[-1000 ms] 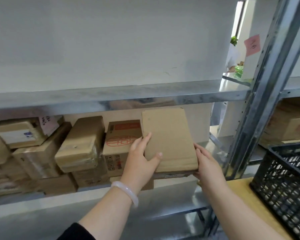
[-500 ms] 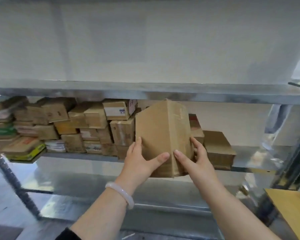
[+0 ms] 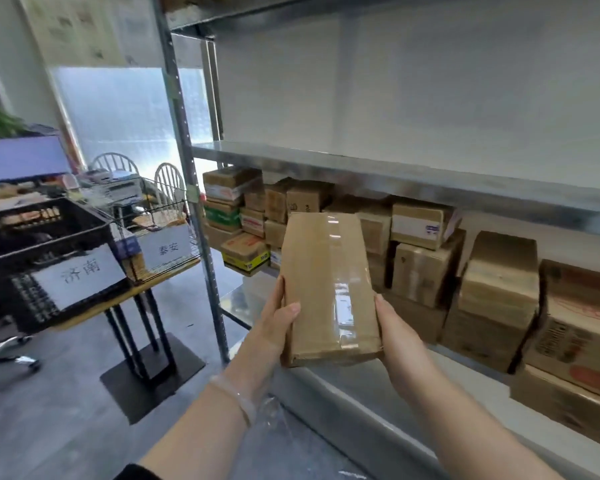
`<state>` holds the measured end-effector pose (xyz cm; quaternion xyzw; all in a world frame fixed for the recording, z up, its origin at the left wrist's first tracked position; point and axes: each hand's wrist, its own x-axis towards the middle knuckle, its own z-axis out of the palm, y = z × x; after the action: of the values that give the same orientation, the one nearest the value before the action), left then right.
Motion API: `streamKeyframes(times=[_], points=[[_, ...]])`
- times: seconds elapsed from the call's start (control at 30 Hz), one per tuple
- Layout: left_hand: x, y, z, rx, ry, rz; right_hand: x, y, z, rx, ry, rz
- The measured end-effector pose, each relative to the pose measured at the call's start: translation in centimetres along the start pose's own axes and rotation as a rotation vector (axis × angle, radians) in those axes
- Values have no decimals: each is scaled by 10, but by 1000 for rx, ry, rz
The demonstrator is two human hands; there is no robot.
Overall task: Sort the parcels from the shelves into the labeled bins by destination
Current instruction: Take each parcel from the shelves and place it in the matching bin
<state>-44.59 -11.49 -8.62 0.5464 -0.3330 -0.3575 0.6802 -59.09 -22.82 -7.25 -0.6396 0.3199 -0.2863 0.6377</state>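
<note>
I hold a flat brown cardboard parcel (image 3: 328, 285) sealed with clear tape, upright in front of the metal shelf (image 3: 395, 174). My left hand (image 3: 274, 320) grips its left edge with the thumb on the front. My right hand (image 3: 399, 341) clasps its lower right side. Behind it, several cardboard parcels (image 3: 426, 258) are stacked on the middle shelf. At the left, a black crate (image 3: 32, 237) carries a white label (image 3: 78, 275), and beside it a wire basket (image 3: 174, 244) carries another label (image 3: 165, 249).
Both bins stand on a wooden table (image 3: 125, 292) with black metal legs (image 3: 142, 341). A shelf upright (image 3: 194, 209) stands between table and parcels. Chairs (image 3: 167, 181) and a cluttered desk lie behind. Crumpled clear plastic (image 3: 274, 420) lies on the grey floor.
My view has swung left, so the labelled bins and table now show. The parcel has come away from the shelf and turned its taped face toward me, still in both hands.
</note>
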Motion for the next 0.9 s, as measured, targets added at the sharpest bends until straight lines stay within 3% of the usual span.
streamKeyframes(times=[0.23,0.5,0.7,0.9], points=[[30,17,-63,427,428,115,83,12,67,-217,-90,-193],[101,25,-99,623,532,16,174,2,124,-486,-196,-477],[129,25,-135,482,721,-18,233,1,156,-554,-395,-570],[143,25,-191,161,667,13,282,10,191,-314,-461,-440]])
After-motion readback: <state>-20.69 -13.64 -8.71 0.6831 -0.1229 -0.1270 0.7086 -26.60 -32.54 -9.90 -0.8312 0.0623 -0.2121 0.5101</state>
